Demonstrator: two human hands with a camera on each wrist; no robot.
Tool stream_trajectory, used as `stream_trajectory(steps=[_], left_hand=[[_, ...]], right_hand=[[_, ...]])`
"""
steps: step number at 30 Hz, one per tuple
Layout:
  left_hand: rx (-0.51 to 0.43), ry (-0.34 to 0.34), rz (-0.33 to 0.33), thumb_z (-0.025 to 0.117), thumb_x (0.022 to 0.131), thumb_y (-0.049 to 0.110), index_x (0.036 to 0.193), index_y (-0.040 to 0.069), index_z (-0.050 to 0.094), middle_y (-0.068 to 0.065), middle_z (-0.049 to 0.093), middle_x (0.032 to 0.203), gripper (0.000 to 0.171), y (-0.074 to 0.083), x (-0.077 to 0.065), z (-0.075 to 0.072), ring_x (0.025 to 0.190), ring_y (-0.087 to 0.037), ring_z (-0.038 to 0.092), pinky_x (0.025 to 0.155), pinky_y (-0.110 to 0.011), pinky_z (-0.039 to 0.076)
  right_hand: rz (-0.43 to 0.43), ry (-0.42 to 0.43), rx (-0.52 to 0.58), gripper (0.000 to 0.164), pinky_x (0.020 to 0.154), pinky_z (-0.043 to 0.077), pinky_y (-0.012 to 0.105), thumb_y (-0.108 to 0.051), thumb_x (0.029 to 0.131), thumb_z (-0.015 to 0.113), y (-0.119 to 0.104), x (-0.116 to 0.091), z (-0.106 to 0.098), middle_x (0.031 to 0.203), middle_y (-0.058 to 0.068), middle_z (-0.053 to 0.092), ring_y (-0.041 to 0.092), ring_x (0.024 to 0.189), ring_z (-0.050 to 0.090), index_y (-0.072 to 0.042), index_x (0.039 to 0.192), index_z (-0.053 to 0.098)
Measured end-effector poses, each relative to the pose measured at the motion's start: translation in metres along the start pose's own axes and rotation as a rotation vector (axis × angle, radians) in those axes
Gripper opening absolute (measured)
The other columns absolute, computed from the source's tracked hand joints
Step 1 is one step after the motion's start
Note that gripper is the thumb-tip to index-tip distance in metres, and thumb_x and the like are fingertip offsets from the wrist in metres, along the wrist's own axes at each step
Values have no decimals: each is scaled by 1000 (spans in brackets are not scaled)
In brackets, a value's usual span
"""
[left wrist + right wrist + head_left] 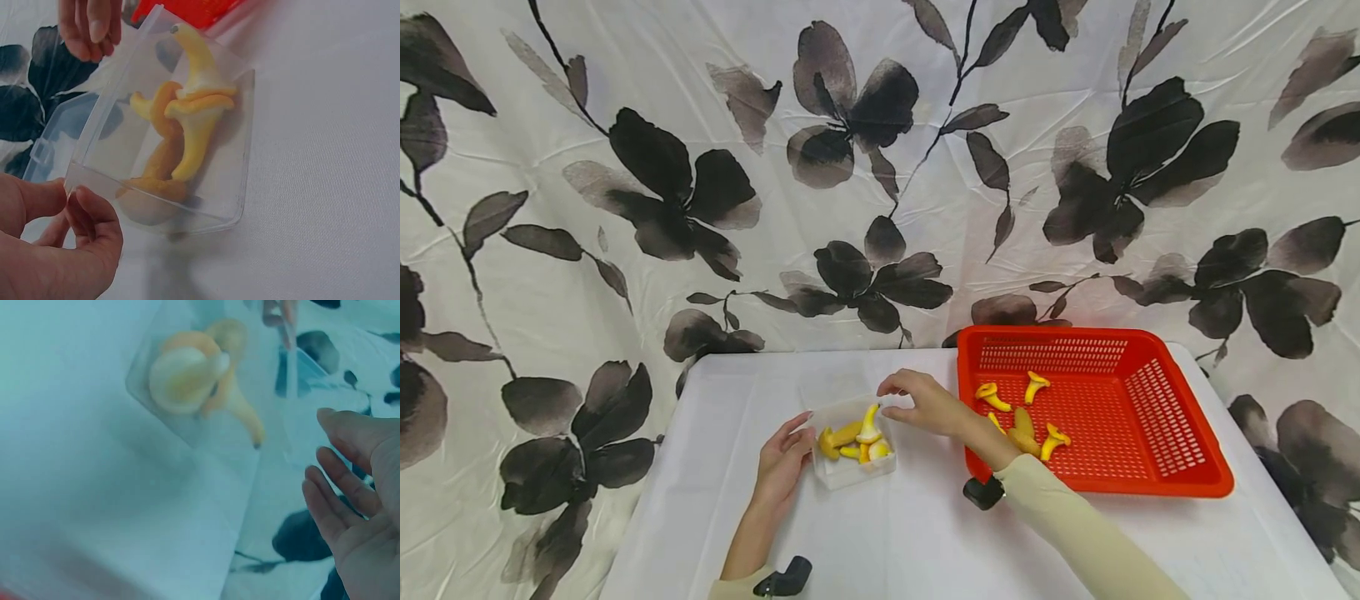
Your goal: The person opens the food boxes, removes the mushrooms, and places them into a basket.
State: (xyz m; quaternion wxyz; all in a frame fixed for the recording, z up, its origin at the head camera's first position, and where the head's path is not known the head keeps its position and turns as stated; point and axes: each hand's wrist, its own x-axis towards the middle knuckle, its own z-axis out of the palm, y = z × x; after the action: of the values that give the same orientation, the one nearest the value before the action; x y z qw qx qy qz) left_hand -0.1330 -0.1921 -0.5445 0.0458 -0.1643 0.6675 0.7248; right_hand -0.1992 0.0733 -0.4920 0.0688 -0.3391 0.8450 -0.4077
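A clear plastic box (855, 481) holds several yellow and orange-brown mushrooms (199, 134), chanterelle-like in shape. At its left side my left hand (784, 467) pinches the rim near a corner between thumb and index finger, as the left wrist view (69, 234) shows. My right hand (928, 406) hovers beside the box's far right corner. Its fingers are loosely bent and apart, with nothing between them in the right wrist view. A see-through lid (47, 147) stands out behind the box.
To the right sits a red perforated basket (1120, 442) with several more mushrooms (1036, 386) lying in its left half. White cloth (700, 467) covers the table. A floral curtain (865, 200) hangs behind the far edge.
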Motion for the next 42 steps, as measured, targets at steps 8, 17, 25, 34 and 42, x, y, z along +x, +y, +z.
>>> stream_trajectory(steps=[8,17,25,34,42], left_hand=[[16,4,-3,61,102,5,144,3,56,-6,61,106,42,-1,0,1,82,-9,55,68,-18,47],[16,14,-9,62,103,6,144,1,55,-5,61,106,43,2,-1,0,83,-9,56,68,-17,48],[10,10,-19,62,102,6,146,0,53,-2,62,104,45,6,-2,0,81,-7,56,67,-17,47],[10,15,-33,62,102,5,147,1,53,0,61,101,46,7,-3,2,77,-6,54,65,-18,46],[24,12,-22,62,102,5,146,1,53,-1,61,103,45,8,-4,1,78,-6,53,66,-17,46]], right_hand=[[42,-110,-67,29,105,49,43,-5,95,73,-8,13,20,120,17,66,34,115,59,3,122,67],[6,-140,-370,25,100,50,33,-9,93,77,-13,26,35,116,8,70,22,106,59,-5,118,73],[-173,-180,-674,21,91,50,24,-14,92,79,-19,26,44,109,2,73,18,98,60,-9,113,77],[-174,-280,-918,19,85,45,20,-15,94,77,-25,26,53,105,-4,73,14,92,52,-17,113,79],[-230,-298,-1072,23,91,49,24,-20,93,78,-28,28,54,106,-4,67,13,98,57,-21,116,77]])
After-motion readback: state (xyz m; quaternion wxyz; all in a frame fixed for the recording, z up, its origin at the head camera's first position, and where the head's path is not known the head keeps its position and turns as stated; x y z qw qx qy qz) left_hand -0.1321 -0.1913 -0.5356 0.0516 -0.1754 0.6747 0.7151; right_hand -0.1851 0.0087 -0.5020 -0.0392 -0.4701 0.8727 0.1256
